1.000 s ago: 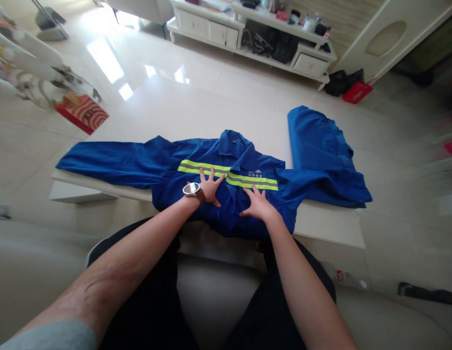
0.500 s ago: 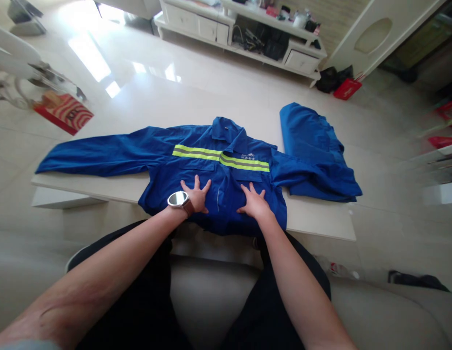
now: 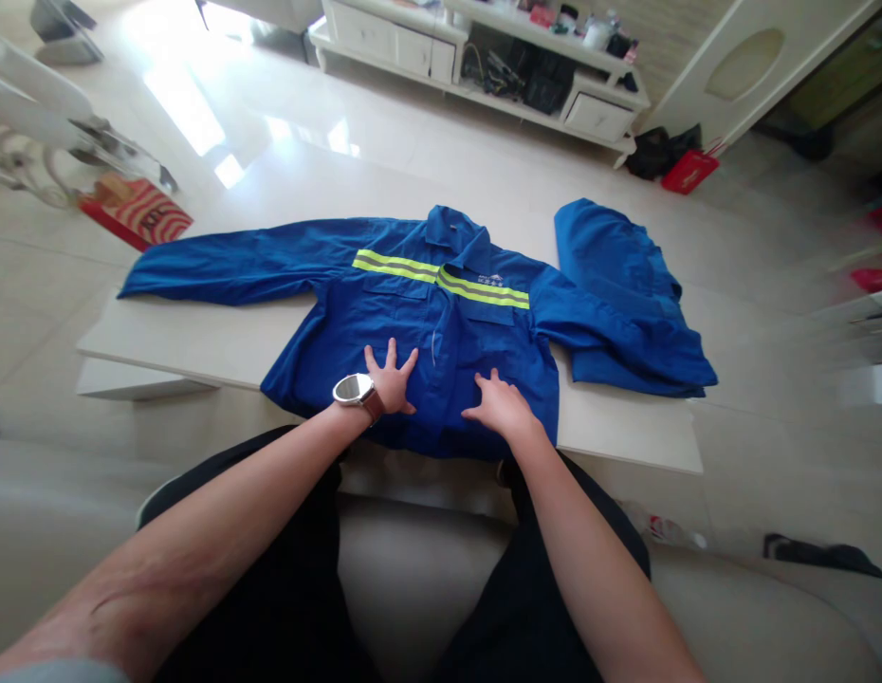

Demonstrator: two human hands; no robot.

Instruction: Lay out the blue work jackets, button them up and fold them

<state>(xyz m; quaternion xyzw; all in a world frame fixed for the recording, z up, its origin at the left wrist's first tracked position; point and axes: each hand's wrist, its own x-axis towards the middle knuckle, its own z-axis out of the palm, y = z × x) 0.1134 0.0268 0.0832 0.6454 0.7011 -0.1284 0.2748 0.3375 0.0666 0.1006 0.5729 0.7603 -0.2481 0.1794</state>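
A blue work jacket [image 3: 413,327] with a yellow and grey reflective stripe lies front side up across the low table [image 3: 163,332], its sleeves stretched out to both sides. My left hand [image 3: 394,379], with a watch on the wrist, rests with fingers spread on the lower front, left of the button placket. On the other side of the placket, my right hand [image 3: 504,403] lies on the cloth with its fingers apart. The right-side sleeve reaches over a folded blue garment [image 3: 612,256] at the table's right end. The jacket's hem hangs at the near edge.
A white TV cabinet [image 3: 384,43] with clutter stands across the floor. Left of the table is a red-striped paper bag [image 3: 153,211]; a red bag [image 3: 689,171] sits by the cabinet's right end. A plastic bottle [image 3: 672,531] lies low at right.
The jacket's upper part and left-side sleeve have shifted away from me and the front lies flatter. Both hands stay on the lower front; the right hand's fingers are less spread.
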